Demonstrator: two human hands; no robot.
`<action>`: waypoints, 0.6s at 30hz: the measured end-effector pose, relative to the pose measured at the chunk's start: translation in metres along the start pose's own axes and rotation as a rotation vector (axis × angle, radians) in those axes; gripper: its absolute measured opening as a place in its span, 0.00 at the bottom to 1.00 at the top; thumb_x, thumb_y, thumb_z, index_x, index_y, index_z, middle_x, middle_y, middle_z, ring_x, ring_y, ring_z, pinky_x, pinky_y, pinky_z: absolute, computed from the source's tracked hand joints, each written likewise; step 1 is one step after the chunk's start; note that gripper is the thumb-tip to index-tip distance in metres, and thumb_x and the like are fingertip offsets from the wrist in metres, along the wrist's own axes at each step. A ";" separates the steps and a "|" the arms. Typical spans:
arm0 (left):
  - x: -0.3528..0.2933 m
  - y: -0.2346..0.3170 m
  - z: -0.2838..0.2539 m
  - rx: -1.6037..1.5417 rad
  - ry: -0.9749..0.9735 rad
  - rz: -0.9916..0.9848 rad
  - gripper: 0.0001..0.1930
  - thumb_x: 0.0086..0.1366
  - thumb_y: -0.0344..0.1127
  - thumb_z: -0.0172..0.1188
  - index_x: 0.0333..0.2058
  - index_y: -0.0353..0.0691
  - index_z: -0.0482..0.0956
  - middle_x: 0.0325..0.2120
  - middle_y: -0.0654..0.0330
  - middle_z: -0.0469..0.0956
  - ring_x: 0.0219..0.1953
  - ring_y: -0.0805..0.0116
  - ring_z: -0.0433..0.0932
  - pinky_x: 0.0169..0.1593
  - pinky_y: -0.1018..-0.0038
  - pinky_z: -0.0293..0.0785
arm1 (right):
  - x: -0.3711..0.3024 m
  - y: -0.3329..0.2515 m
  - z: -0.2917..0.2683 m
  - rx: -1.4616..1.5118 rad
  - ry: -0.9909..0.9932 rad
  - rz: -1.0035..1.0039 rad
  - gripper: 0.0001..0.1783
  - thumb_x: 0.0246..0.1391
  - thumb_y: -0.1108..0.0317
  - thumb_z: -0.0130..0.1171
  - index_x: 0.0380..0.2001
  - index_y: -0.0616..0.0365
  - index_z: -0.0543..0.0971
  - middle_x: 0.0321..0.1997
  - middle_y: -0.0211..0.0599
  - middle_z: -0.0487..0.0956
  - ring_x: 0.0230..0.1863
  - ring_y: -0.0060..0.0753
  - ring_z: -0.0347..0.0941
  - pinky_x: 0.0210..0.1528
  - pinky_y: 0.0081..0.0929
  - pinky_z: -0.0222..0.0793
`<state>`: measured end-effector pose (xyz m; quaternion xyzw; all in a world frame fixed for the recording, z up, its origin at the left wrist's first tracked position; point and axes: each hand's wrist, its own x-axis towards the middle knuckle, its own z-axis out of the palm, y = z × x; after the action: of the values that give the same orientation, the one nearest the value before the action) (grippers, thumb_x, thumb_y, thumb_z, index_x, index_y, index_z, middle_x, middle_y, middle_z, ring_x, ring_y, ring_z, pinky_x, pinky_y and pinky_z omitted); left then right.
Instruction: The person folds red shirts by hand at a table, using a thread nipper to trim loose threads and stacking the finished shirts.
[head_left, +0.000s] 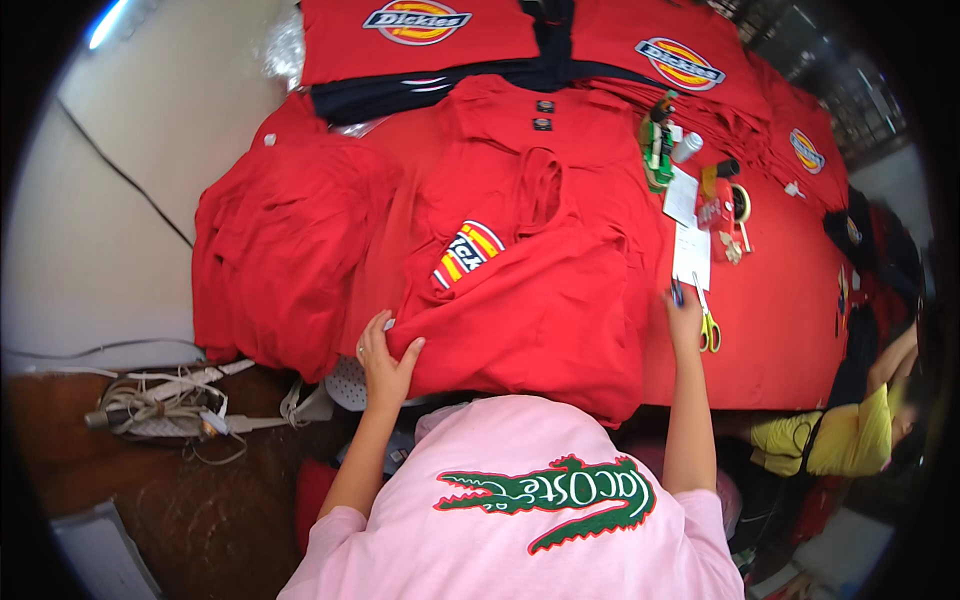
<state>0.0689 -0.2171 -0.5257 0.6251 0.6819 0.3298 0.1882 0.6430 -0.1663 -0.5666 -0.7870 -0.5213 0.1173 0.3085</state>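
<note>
A red T-shirt lies loosely folded in front of me, with part of its oval yellow, white and black print showing. At its near left edge is my left hand, thumb and fingers apart, touching the fabric beside a small white spot. My right hand is to the right of the T-shirt, closed round a small dark blue tool whose kind I cannot make out. Yellow-handled scissors lie just right of that hand. White paper slips are beyond it.
Red shirts are heaped on the left; printed red shirts lie along the back. A green tool, a tape roll and small items stand at the right. Bundled white cords lie lower left. Another person's yellow sleeve shows at right.
</note>
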 end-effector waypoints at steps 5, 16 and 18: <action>-0.052 -0.039 -0.028 0.028 -0.110 -0.245 0.35 0.57 0.48 0.78 0.57 0.35 0.75 0.49 0.49 0.80 0.53 0.51 0.78 0.65 0.54 0.63 | -0.060 -0.011 -0.009 -0.070 -0.092 0.214 0.15 0.57 0.71 0.70 0.46 0.63 0.80 0.33 0.38 0.79 0.36 0.35 0.78 0.42 0.34 0.73; 0.005 0.051 -0.072 0.212 0.014 0.142 0.07 0.67 0.37 0.67 0.33 0.40 0.83 0.31 0.57 0.84 0.37 0.55 0.82 0.65 0.51 0.66 | -0.058 -0.321 0.014 0.367 -0.415 -0.809 0.33 0.50 0.74 0.72 0.62 0.55 0.77 0.68 0.46 0.75 0.67 0.50 0.73 0.69 0.44 0.70; 0.023 0.081 -0.074 0.166 -0.044 0.230 0.07 0.66 0.36 0.67 0.33 0.40 0.84 0.32 0.56 0.83 0.37 0.55 0.82 0.65 0.52 0.66 | -0.079 -0.362 0.026 0.359 -0.654 -1.004 0.39 0.50 0.75 0.66 0.68 0.50 0.72 0.73 0.48 0.70 0.67 0.52 0.74 0.63 0.43 0.76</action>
<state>0.0746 -0.2100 -0.4140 0.7196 0.6265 0.2779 0.1119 0.3252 -0.1310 -0.3773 -0.3053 -0.8671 0.2787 0.2780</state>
